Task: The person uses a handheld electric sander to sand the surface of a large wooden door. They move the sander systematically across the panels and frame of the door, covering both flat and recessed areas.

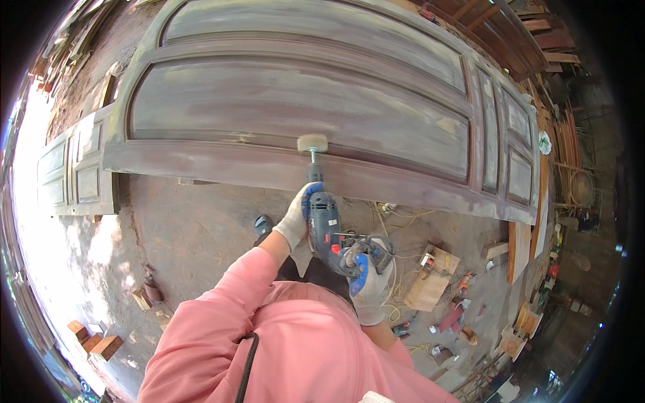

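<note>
A dark blue power drill [325,218] with a pale round buffing wheel [312,142] on its shaft points away from me. The wheel meets the near frame edge of a large panelled wooden door [222,158], dark brown with a greyish, streaky surface. My left hand [297,213], in a white glove with blue on the fingers, is wrapped round the drill's front part behind the chuck. My right hand [369,285], gloved alike, grips the rear handle. The right fingers are partly hidden by the drill and its bundled cord.
Another panelled piece [84,164] stands at the left. Wood blocks [105,347] lie on the floor at lower left. On the right are a wooden board [430,289], scattered tools and yellow cords [392,314]. Planks [519,252] sit under the door's right end. My shoe [263,224] is below the door.
</note>
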The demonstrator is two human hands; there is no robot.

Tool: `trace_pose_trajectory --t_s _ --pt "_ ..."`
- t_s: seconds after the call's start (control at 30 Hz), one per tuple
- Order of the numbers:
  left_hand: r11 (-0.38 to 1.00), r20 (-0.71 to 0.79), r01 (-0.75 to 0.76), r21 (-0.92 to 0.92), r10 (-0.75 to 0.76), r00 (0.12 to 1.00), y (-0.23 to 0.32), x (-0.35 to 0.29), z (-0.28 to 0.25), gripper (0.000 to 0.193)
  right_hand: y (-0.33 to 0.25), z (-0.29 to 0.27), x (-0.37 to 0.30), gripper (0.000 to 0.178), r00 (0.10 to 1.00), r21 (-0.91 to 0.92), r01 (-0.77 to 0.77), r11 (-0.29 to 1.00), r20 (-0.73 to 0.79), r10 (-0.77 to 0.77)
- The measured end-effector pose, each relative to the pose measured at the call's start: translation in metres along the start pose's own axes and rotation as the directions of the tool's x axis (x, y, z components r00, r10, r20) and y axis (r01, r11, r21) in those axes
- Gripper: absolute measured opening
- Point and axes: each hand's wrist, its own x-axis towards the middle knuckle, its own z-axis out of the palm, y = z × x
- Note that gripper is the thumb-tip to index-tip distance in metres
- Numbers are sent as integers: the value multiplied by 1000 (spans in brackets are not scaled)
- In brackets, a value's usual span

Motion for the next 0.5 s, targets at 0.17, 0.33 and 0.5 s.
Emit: trace_pose_trajectory --t_s 0.17,0.33,0.5 --pt "998 -11 27 61 -26 1000 31 -27 -12 29 14 31 -19 27 999 -9 15 1000 -41 -16" --pt "992 52 79 98 -84 995 -12 17 1 31 -5 12 -26 35 981 -80 74 994 -172 -87" --pt "991 -10 25 130 -24 1000 -15 20 2 33 -21 11 -11 29 999 58 47 997 1 -47"
